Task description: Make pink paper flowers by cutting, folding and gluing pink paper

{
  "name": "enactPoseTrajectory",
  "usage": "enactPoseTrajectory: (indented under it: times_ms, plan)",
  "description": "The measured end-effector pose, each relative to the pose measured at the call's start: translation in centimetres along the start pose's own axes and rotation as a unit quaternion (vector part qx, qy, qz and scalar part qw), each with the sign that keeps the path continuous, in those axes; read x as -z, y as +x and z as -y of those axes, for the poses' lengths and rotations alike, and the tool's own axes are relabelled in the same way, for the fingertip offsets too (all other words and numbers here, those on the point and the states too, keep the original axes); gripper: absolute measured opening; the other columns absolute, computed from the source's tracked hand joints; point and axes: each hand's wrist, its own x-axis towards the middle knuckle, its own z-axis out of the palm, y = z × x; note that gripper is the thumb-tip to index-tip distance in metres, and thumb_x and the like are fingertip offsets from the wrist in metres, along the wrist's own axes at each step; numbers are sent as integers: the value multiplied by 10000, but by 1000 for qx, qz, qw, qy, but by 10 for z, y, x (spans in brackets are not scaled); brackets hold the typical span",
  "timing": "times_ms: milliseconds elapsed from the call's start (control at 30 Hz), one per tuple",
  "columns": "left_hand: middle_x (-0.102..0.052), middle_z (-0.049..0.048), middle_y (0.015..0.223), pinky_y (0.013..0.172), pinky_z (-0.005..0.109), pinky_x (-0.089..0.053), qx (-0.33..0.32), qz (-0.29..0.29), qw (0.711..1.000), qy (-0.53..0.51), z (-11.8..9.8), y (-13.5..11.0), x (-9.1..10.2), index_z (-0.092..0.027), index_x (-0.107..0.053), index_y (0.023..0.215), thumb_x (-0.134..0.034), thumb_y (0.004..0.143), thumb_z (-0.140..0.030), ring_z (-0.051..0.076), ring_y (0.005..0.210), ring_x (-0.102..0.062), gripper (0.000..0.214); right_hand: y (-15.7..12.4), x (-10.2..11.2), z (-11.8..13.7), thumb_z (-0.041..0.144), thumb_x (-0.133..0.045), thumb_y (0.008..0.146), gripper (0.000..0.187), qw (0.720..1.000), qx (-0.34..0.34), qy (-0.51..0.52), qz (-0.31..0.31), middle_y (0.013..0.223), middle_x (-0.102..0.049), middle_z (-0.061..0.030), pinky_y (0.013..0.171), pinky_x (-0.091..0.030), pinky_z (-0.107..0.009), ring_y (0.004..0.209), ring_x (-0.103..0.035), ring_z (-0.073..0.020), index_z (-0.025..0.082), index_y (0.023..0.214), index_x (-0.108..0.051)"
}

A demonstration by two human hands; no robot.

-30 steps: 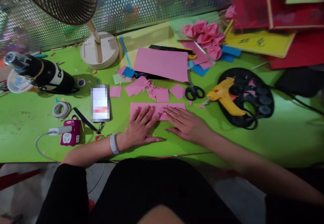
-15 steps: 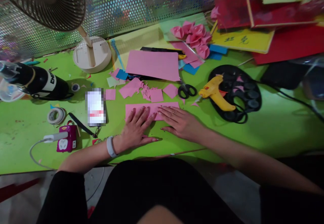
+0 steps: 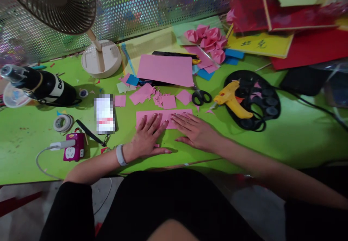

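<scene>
Head view
Strip: your pink paper strip [image 3: 174,116] lies flat, long axis left to right, just in front of the scissors [image 3: 201,97].
Left hand [image 3: 146,137]: flat, fingers spread, pressing the strip's left half.
Right hand [image 3: 196,132]: flat, fingers apart, on its right half.
Edges: pink scraps [image 3: 160,98] crowd the strip's far edge.
Room: bare green table [image 3: 299,139] right of the strip, beyond the glue gun [image 3: 233,99].

Very little differs. Both hands lie flat on the pink paper strip [image 3: 163,118] as before, but the left hand [image 3: 146,137] now has its fingers spread a little wider, and the right hand [image 3: 194,130] sits slightly nearer the strip's right end. The whole scene shifts a bit in view since the head camera has moved.
</scene>
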Motion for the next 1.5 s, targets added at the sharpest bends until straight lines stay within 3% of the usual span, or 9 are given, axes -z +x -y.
enactPoseTrajectory:
  times_ms: [233,367,467,633,700,800,933,1200,1500]
  plan:
    - [-109,164,1667,1261,488,-20,-30,33,999,-10,21,-21,17,-129,24,1604,-285,847,-843,301,1559,-93,1086,-24,5,-6,659,-315,979,932,997,-16,-21,67,1616,-253,-223,1199,-229,-597,1488,-310,-334,94,1593,100]
    - [-128,168,1665,1263,481,-31,-18,38,999,6,35,-45,27,-117,59,1599,-318,850,-835,302,1552,-137,1105,-46,9,-12,655,-304,981,926,996,-34,-37,77,1621,-255,-225,1195,-246,-577,1486,-315,-336,106,1593,124]
    - [-156,167,1662,1262,481,-30,-17,36,999,18,39,-55,31,-120,61,1599,-324,847,-838,303,1546,-170,1109,-48,24,-12,641,-286,992,853,995,-31,-35,85,1588,-343,-232,1178,-277,-586,1450,-385,-340,96,1612,-68]
    - [-169,182,1655,1259,491,-50,-21,30,999,20,38,-58,32,-117,23,1599,-323,827,-857,313,1544,-168,1124,13,64,5,547,-316,1017,563,981,-176,17,76,1112,-736,-174,940,-504,-467,1096,-672,-310,149,1098,-705]
    - [-174,189,1652,1257,497,-48,-20,24,999,18,37,-57,31,-116,-7,1599,-322,816,-866,316,1545,-165,1129,53,70,13,564,-407,987,508,949,-256,101,152,819,-745,-116,756,-543,-381,794,-712,-241,175,850,-704]
    - [-179,193,1649,1254,507,-48,-20,25,999,17,38,-57,31,-119,-62,1595,-311,811,-873,314,1541,-185,1116,107,61,23,543,-538,938,465,846,-283,310,329,591,-665,-46,581,-523,-285,520,-637,-145,165,686,-638]
    - [-192,203,1643,1252,507,-59,-16,32,999,7,38,-58,32,-110,-90,1592,-320,806,-875,319,1536,-204,1120,135,36,26,428,-613,925,387,807,-306,347,367,517,-613,-11,486,-492,-247,426,-567,-103,142,665,-610]
    - [-212,196,1642,1255,486,-43,-24,23,999,16,39,-58,32,-126,31,1602,-330,832,-848,317,1532,-216,1116,96,30,3,466,-665,891,430,770,-380,358,368,487,-599,-3,505,-530,-266,411,-575,-109,153,607,-584]
    - [-217,180,1647,1255,483,-35,-31,18,999,36,40,-58,31,-134,76,1597,-316,829,-854,317,1528,-228,1124,30,60,-21,555,-603,892,546,747,-451,357,332,431,-551,-30,457,-461,-263,374,-528,-111,178,504,-522]
